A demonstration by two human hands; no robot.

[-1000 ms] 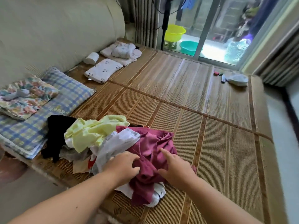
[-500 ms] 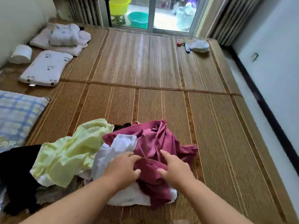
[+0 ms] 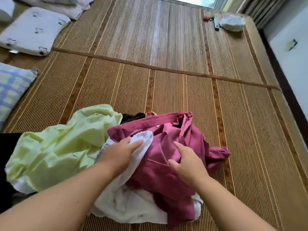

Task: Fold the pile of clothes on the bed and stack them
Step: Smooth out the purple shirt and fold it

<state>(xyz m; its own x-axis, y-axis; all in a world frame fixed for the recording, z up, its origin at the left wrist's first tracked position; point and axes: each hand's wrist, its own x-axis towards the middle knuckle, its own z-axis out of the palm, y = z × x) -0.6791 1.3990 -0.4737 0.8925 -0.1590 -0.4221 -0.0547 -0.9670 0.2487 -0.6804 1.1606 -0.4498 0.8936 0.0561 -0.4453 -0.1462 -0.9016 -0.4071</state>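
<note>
Plainly, the folding is only at its start. The pile of clothes [image 3: 93, 130] lies as a crumpled heap on the woven bed mat [image 3: 166, 89], with the maroon garment [image 3: 166, 172] bunched on top at its right end. Under the maroon garment and poking out on its near side is a white garment [image 3: 133, 209]. To its left spreads a pale green garment [image 3: 55, 150], and just behind it a bit of black cloth [image 3: 131, 116] shows.

The left hand [image 3: 120, 154] rests on the white garment at the maroon garment's left edge, fingers straight and relaxed, gripping nothing. The right hand [image 3: 186, 162] lies on the maroon garment itself, index finger and thumb spread over the fabric. Whether its other fingers have caught a fold I cannot tell.

No piece looks flattened or folded, and no stack stands anywhere near the maroon garment. By my reading every garment is left to do, this one likely first.
</note>
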